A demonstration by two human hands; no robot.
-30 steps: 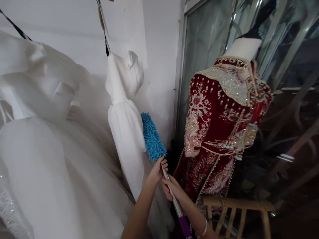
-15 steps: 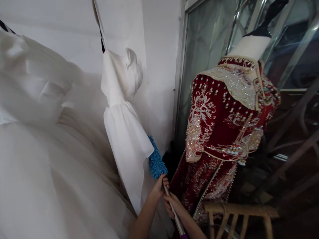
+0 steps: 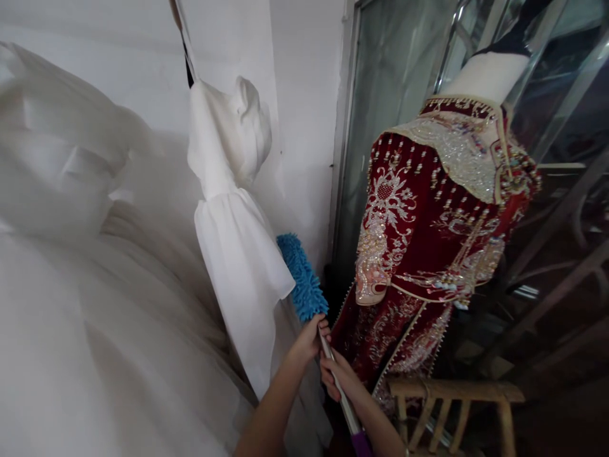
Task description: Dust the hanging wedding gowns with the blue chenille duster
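Both my hands grip the silver pole of a duster. My left hand [image 3: 308, 338] holds it just below the blue fluffy duster head [image 3: 301, 277]; my right hand [image 3: 339, 377] holds the pole [image 3: 339, 387] lower down, above its purple grip [image 3: 360, 443]. The duster head presses against the right edge of a white hanging dress [image 3: 238, 222], partly tucked behind its sleeve. A red embroidered gown on a mannequin [image 3: 428, 235] stands just right of my hands.
A large white bridal gown [image 3: 85, 304] fills the left side. A white wall [image 3: 304, 114] lies behind the dresses, and a glass door with a metal frame [image 3: 390, 82] is behind the mannequin. A wooden stool [image 3: 451, 393] stands at the lower right.
The duster head dipped low behind the white dress's sleeve, then rose again along its right edge. My hands moved with it; the view shifted slightly.
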